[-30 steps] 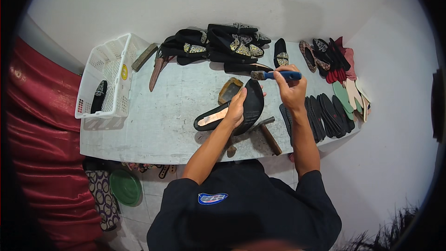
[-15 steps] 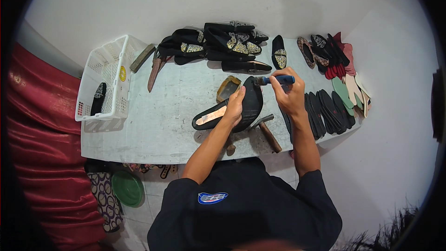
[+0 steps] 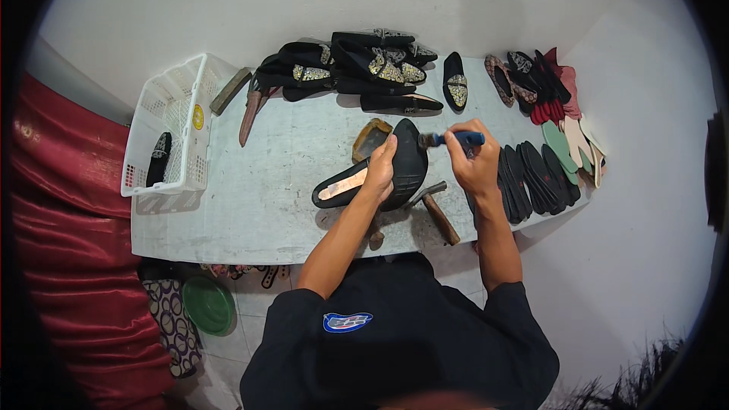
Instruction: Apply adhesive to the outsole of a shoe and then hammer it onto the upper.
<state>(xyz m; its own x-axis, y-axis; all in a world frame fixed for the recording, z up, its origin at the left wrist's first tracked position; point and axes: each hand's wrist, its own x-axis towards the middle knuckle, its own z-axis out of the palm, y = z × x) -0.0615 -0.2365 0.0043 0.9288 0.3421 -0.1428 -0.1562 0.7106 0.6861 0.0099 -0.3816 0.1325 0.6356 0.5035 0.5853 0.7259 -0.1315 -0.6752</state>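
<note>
My left hand is closed around a black shoe, tilted so that its dark underside shows, toe pointing away from me. A coppery strip lies along a second black piece, a shoe or sole, that sticks out left of the same hand; whether the two are joined is hidden. Between the fingers of my right hand is a blue-handled brush, its bristle end at the right edge of the toe. Just behind the shoe sits a crusted yellowish glue container.
A hammer lies near the table's front edge. Black shoes with glittery trim are heaped at the back. Black soles and coloured insoles lie to the right. A white basket stands at the left.
The brush has moved slightly downward along the edge of the shoe's toe. My left hand keeps its grip, with the shoe shifted only a little.
</note>
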